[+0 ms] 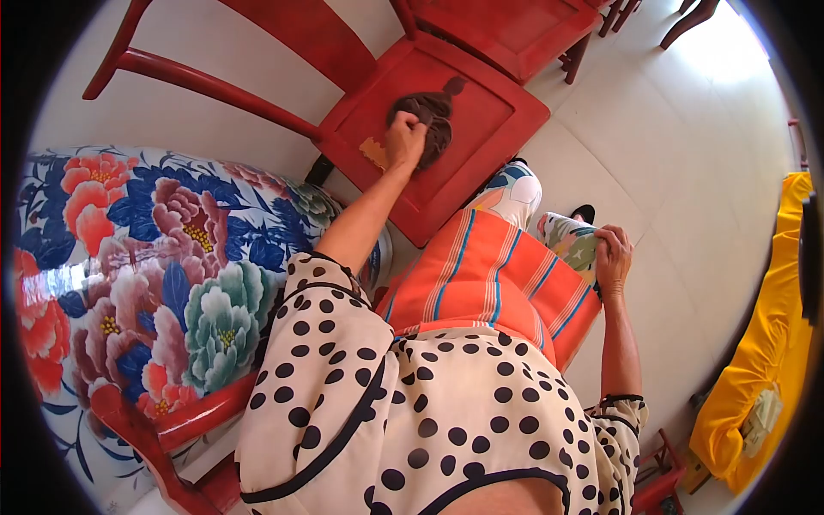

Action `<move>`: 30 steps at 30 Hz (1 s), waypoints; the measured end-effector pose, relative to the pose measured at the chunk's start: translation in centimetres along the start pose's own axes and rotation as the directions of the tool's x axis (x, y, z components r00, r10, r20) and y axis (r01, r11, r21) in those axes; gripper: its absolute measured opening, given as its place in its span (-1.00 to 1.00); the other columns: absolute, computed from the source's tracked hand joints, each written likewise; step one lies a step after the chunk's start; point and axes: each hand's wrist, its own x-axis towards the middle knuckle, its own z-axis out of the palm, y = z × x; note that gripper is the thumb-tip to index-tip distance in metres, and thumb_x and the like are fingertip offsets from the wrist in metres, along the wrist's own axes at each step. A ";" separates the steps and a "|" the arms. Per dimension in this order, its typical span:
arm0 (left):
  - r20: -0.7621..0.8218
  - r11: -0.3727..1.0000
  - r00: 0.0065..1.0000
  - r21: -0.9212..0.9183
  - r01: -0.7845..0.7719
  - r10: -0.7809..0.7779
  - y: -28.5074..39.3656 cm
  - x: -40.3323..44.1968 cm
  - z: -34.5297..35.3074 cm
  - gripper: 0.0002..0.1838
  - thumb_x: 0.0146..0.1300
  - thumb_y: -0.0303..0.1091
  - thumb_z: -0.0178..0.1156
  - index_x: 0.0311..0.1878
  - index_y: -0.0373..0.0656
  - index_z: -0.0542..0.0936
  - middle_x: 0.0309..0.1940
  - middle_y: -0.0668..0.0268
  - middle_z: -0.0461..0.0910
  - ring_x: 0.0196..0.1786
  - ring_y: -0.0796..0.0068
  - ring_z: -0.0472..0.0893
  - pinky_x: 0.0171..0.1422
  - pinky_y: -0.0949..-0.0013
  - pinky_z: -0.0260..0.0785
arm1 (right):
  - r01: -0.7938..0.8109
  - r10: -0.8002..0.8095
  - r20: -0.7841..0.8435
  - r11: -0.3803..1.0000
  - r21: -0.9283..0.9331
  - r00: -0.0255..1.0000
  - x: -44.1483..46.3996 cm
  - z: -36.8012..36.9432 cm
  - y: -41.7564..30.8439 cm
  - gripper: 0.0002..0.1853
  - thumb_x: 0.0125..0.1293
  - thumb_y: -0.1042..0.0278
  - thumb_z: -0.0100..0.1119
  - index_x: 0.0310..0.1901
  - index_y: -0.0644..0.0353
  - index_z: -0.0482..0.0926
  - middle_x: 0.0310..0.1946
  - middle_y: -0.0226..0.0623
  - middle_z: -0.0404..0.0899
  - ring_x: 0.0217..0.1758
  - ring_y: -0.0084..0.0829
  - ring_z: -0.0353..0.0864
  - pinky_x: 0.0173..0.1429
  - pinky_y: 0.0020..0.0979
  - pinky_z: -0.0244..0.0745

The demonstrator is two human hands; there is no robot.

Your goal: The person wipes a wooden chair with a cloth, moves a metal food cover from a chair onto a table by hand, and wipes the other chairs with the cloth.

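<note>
A dark brown cloth (436, 137) lies bunched on the seat of a red wooden chair (489, 112). My left hand (407, 137) is closed on the cloth, pressed against the seat. A pale worn patch (374, 153) shows beside it. My right hand (613, 257) rests at my knee, on the patterned trousers (573, 244), its fingers bent at the edge of the striped orange apron (463, 275). Whether those fingers grip any fabric is unclear.
A large porcelain piece painted with peonies (197, 223) stands at the left. Another red chair (506, 34) adjoins the first at the top. A red armrest (163, 429) is at lower left. Yellow fabric (764, 343) hangs over something at the right.
</note>
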 end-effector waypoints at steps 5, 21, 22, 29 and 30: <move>0.406 0.806 0.876 -0.408 0.429 -0.261 4.8 0.0 -0.1 -0.86 0.19 -0.28 0.32 -0.25 -0.11 0.61 -0.47 0.39 0.61 -0.62 0.54 0.49 -0.62 0.41 0.22 | -0.001 0.001 -0.030 1.000 -0.003 1.000 -0.4 -0.1 0.1 -0.84 0.24 0.40 0.08 -0.25 0.13 0.67 -0.14 -0.35 0.63 0.06 -0.26 0.58 0.26 -0.22 0.30; 0.816 0.939 0.577 0.184 -0.291 0.020 -2.4 -3.1 -6.9 -0.87 0.13 -0.34 0.37 -0.33 -0.18 0.68 -0.52 0.31 0.64 -0.40 0.46 0.62 -0.30 0.27 0.43 | -0.014 0.013 -0.066 1.000 -0.010 0.998 -0.5 0.1 0.5 -0.84 0.24 0.38 0.08 -0.27 0.10 0.67 -0.12 -0.39 0.64 0.08 -0.29 0.58 0.24 -0.21 0.31; 0.793 0.901 0.609 0.276 -0.334 -0.018 -1.0 -4.1 -7.2 -0.86 0.11 -0.34 0.36 -0.32 -0.19 0.68 -0.52 0.27 0.64 -0.39 0.42 0.64 -0.29 0.24 0.44 | -0.015 0.014 -0.067 1.000 -0.011 0.998 -0.6 0.2 0.6 -0.84 0.24 0.37 0.08 -0.27 0.10 0.67 -0.12 -0.40 0.64 0.08 -0.29 0.58 0.24 -0.21 0.31; 0.767 0.900 0.636 0.217 -0.377 0.081 0.2 -8.2 -5.3 -0.81 0.08 -0.28 0.28 -0.32 -0.19 0.62 -0.38 0.01 0.67 -0.18 -0.03 0.69 -0.11 0.01 0.48 | -0.009 0.009 -0.066 1.000 -0.005 0.998 -0.6 0.2 0.3 -0.86 0.24 0.38 0.09 -0.28 0.09 0.67 -0.14 -0.43 0.64 0.07 -0.32 0.58 0.24 -0.21 0.31; 0.753 0.926 0.654 0.196 -0.324 0.070 0.2 -8.1 -5.1 -0.80 0.09 -0.27 0.28 -0.30 -0.19 0.61 -0.38 0.01 0.67 -0.17 -0.05 0.69 -0.10 0.01 0.48 | 0.000 -0.001 -0.072 1.000 -0.007 0.997 -0.5 0.2 0.3 -0.86 0.24 0.38 0.10 -0.28 0.08 0.67 -0.14 -0.43 0.64 0.07 -0.32 0.58 0.24 -0.21 0.31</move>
